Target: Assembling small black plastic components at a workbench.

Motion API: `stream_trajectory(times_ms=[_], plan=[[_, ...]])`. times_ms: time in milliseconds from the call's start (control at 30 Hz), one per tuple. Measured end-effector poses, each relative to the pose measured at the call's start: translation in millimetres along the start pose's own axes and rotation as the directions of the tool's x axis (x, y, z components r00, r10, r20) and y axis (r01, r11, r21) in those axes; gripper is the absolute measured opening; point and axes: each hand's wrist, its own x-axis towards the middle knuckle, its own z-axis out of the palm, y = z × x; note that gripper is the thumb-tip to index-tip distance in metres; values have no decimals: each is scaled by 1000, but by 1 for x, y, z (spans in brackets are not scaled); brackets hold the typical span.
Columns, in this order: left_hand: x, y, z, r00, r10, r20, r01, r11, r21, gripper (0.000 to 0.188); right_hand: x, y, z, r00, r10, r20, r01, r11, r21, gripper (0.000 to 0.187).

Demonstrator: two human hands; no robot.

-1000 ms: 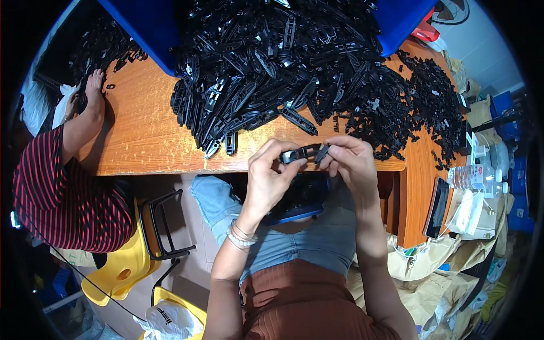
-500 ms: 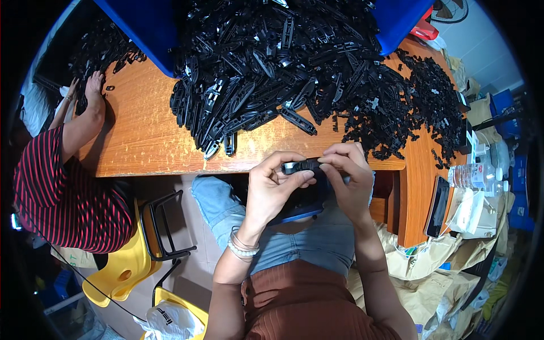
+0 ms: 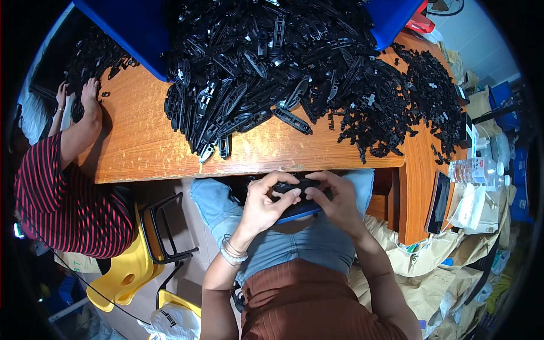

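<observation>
Just off the table's front edge, above my lap, both my hands meet at a small black plastic part. My left hand pinches its left end between thumb and fingers. My right hand has thumb and fingers bent around the right end, partly covering it. Beneath the hands, a blue-rimmed container rests on my lap; its contents are mostly hidden. A large heap of long black plastic parts covers the table's middle, and a pile of smaller black pieces lies to its right.
Blue bin walls flank the heap. A phone and a plastic bottle are on the right side. At the left, a co-worker in a striped shirt reaches to another black pile. A yellow chair stands at lower left.
Both my hands have come down and toward me with the black part, from over the table's edge to above my lap. The view has shifted slightly.
</observation>
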Motion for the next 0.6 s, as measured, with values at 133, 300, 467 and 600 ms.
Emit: stream_trajectory(times_ms=[133,300,467,600], plan=[[-1,-8,7,985,-79,-151,57,988,-145,20,-1,5,11,994,-86,-70,82,995,-60,26],[-3,5,18,961,-11,-275,-5,998,-59,21,2,15,14,999,38,20,-41,988,151,25],[-4,4,16,967,6,-255,5,999,43,19,2,9,12,989,133,57,-145,894,424,22],[1,8,-22,995,-10,97,-14,970,242,18,4,14,-8,942,160,295,-230,948,219,20]])
